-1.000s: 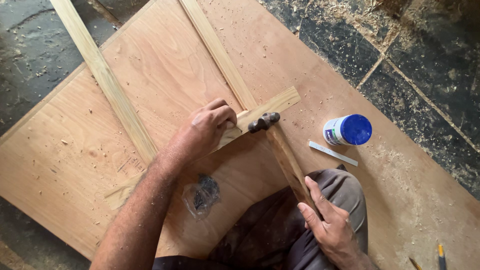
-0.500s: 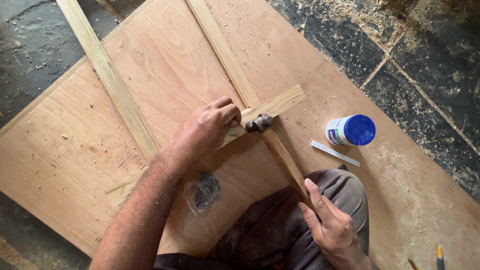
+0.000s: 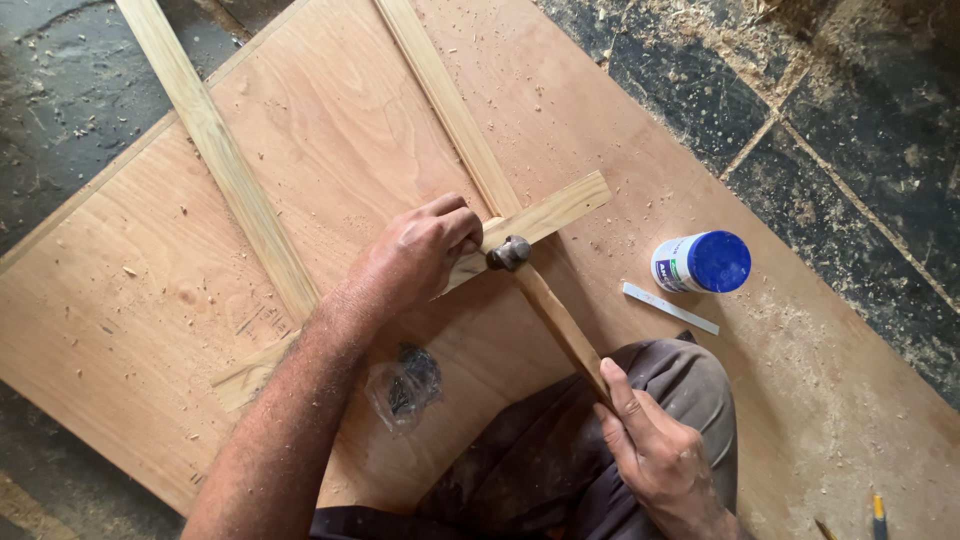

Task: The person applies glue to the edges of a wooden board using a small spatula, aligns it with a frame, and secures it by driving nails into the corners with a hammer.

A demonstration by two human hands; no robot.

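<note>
Left hand (image 3: 425, 250) fingers pinched at the wooden strip (image 3: 540, 215) crossing on the plywood sheet (image 3: 330, 130); right hand (image 3: 655, 450) gripped the hammer (image 3: 545, 300) low. Short, square taps seemed best.

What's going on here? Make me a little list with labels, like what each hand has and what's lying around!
Left hand: left hand presses on a short wooden strip lying across a long wooden strip.
Right hand: right hand grips the wooden handle of a hammer; its metal head is right by the left hand's fingers.
Surface: plywood sheet on a dark floor.
Nearby: blue-capped white bottle on its side, small clear bag, another long strip.
</note>
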